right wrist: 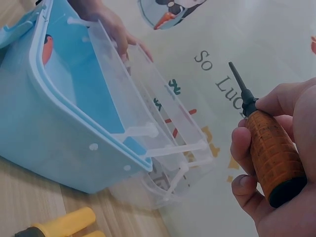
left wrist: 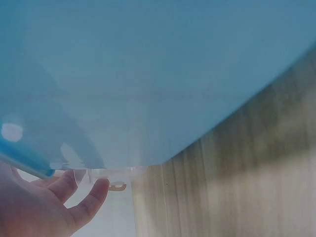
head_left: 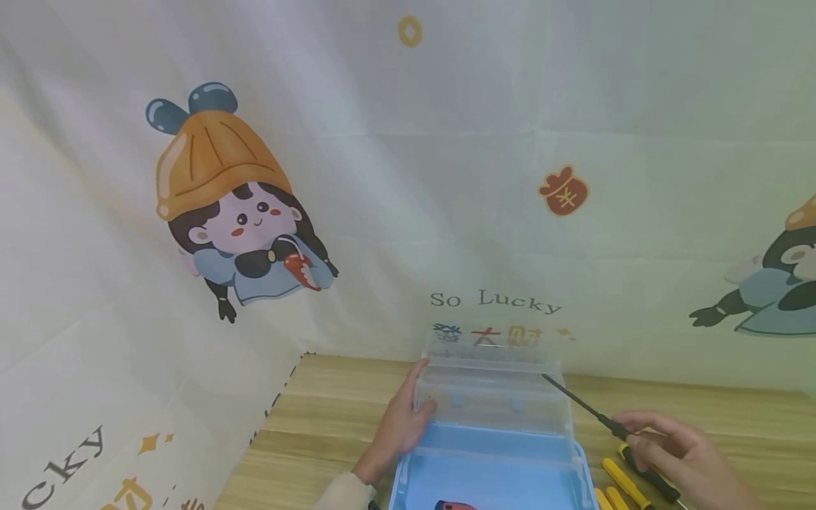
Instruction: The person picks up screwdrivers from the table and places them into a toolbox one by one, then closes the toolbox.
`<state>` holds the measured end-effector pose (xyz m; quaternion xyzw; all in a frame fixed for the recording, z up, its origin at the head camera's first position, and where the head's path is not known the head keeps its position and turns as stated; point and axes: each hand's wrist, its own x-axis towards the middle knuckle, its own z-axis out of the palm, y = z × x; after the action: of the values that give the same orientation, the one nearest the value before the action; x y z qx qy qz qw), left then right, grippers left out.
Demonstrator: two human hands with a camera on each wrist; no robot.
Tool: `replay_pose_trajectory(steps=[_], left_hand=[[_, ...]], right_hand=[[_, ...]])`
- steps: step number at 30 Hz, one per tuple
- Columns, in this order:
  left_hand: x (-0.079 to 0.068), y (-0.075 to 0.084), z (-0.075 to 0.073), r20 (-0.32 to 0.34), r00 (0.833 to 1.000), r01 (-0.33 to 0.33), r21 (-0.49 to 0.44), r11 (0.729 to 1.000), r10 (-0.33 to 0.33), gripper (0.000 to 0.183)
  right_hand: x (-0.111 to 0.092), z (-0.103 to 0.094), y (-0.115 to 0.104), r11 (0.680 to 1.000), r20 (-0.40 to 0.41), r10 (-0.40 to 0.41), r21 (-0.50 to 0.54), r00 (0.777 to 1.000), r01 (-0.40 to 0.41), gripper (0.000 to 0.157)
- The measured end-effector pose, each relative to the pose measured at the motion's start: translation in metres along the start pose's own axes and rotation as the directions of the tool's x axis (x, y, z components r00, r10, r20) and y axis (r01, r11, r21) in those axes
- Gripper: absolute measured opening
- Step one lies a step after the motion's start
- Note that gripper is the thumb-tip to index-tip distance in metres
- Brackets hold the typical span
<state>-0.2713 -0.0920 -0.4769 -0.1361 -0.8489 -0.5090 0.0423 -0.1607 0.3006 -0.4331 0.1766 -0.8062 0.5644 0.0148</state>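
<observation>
A blue toolbox (head_left: 497,443) stands on the table with its top raised. My left hand (head_left: 404,414) holds the left edge of the clear plastic trays (head_left: 497,397) that fold out at the far side of the box. In the left wrist view the blue box wall covers most of the picture, and the left hand's fingers (left wrist: 91,202) reach up to the clear plastic. My right hand (head_left: 678,453) grips a screwdriver (right wrist: 274,153) by its orange, ridged handle. Its thin black shaft (head_left: 574,397) points up and left, in front of the trays' right side.
Several yellow-handled tools (head_left: 621,482) lie on the wooden table (head_left: 338,418) right of the box, one with a black and yellow handle (head_left: 650,474). Something red (head_left: 454,505) sits inside the box. A printed cloth (head_left: 382,212) hangs behind the table.
</observation>
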Motion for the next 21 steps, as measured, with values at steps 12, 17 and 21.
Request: replay_pose_trajectory(steps=[12,17,21], left_hand=[[0.0,-0.002,0.001,0.002,1.0,-0.019,0.011,1.0,0.019,0.068],[0.001,-0.003,0.001,-0.004,0.999,-0.037,0.01,0.999,0.037,0.067],[0.002,-0.003,0.001,-0.003,0.999,-0.042,0.005,0.999,0.042,0.068]], right_hand=[[0.003,0.009,-0.009,1.0,0.024,0.004,0.013,1.0,-0.005,0.033],[0.005,0.013,-0.014,0.997,0.013,0.075,-0.023,0.997,-0.075,0.029],[0.007,0.016,-0.016,0.996,0.021,0.086,-0.009,0.996,-0.086,0.029]])
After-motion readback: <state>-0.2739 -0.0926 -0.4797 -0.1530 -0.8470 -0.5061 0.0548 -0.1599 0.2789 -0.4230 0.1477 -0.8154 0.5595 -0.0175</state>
